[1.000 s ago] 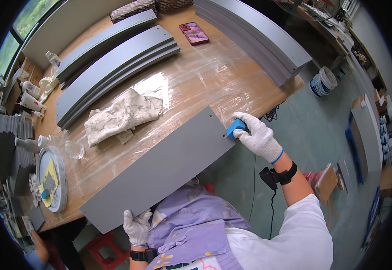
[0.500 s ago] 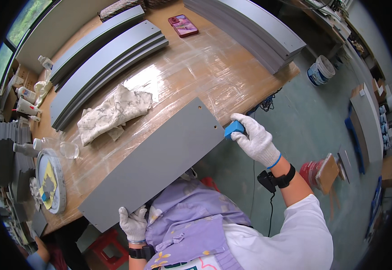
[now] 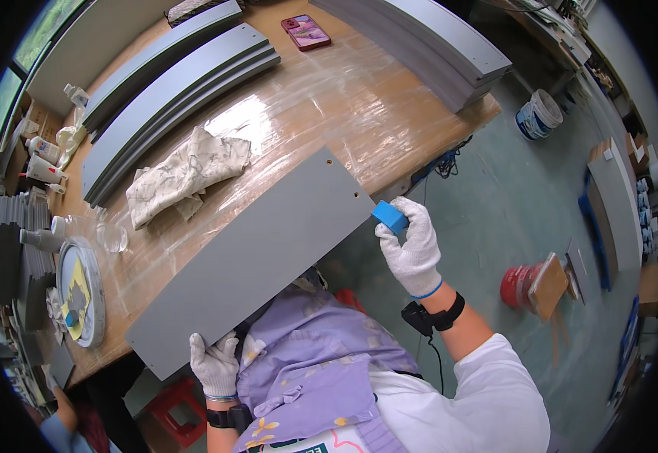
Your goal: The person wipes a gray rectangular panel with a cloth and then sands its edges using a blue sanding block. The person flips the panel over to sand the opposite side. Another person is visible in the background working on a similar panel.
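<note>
A long, slightly curved grey panel (image 3: 246, 264) lies across the table's near edge, with two small holes at its right end. My gloved left hand (image 3: 214, 366) grips its near edge toward the left end, thumb on the top face and fingers partly hidden. Pinched in my gloved right hand (image 3: 413, 253) is a small blue block (image 3: 391, 217), held at the panel's right end corner. Whether block and panel touch, I cannot tell.
Curved grey panels are stacked at the table's back left (image 3: 186, 106) and back right (image 3: 450, 60). A crumpled cloth (image 3: 186, 177), a phone (image 3: 306, 32) and a round lid (image 3: 95, 317) with yellow sandpaper lie on the table. A red bucket (image 3: 520, 285) stands on the floor at right.
My right hand has shifted a little left with the blue block, and its wrist has swung nearer my body. My left hand keeps its place on the panel; the whole view has shifted slightly.
</note>
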